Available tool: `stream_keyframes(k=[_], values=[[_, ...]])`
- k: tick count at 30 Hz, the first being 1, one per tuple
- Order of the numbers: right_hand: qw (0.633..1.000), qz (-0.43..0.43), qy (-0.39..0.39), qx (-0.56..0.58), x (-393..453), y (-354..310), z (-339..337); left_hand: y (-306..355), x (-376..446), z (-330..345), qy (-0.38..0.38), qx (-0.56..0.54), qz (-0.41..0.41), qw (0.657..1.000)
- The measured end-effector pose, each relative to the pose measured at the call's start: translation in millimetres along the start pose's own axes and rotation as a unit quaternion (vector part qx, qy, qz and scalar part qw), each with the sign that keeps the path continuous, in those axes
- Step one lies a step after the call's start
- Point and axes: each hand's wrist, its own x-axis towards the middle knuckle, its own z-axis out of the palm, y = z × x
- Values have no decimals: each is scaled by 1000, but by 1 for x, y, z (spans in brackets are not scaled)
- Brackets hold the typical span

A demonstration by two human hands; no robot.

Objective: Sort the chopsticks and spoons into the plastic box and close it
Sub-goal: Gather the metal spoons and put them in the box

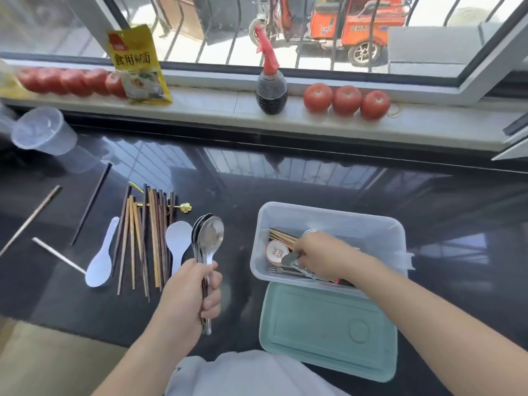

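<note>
Mid-sort, spoon stage. Left hand [191,292] has its grip closed round the handles of a stack of metal spoons [208,232], bowls up and fanned, held above the bench [285,178] just left of the plastic box [331,215]. Right hand [323,257] is down inside the box, fingers curled on what looks like a single metal spoon [288,259]; the hand hides most of it, so I can't say if it's gripped or just released.

Already in the box: some light wooden chopsticks [281,237] along the far side, a fork [275,270] near the front wall, a round printed disc [276,252].

Still out on the bench: a bundle of wooden chopsticks [145,238], two white plastic spoons [101,262] flanking it, a gold-handled spoon [185,207] half under the bundle, and loose single sticks [91,204] further left. The green lid [328,330] lies flat, touching the box's near edge.

Next, as I judge it: right hand comes clear, takes the next spoon off the left-hand stack, lays it bowl-aligned beside the others. Then the chopstick bundle needs squaring lengthways to fit. Lid goes on last.
</note>
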Motion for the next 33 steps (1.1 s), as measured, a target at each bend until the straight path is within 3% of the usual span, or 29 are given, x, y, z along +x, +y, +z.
stream_keyframes(k=[5,8,10,14,19,23,25,28,30,32,33], values=[[997,-38,1,-72,20,-6,16,-2,-10,10,-25,58,31,998],[998,-55,-24,17,16,0,14,-2,-16,14,-34,61,25,997],[992,-24,2,127,0,6,6,-3,-20,14,-47,57,22,997],[904,43,108,412,-46,8,-7,-3,-29,18,-83,26,0,996],[852,-36,109,510,-86,-63,1,-7,-40,48,-176,50,13,983],[755,40,144,638,-83,-81,14,-11,-44,62,-189,93,46,976],[746,41,150,647,-85,-75,4,-13,-43,57,-185,81,37,979],[767,49,211,604,-80,-47,-20,-15,-36,41,-113,67,30,991],[862,71,255,432,-68,-17,-36,-17,-28,25,-54,59,33,996],[957,87,214,178,-51,9,-38,-18,-21,10,-16,35,18,999],[977,92,176,82,-43,15,-33,-19,-19,4,-2,28,12,1000]])
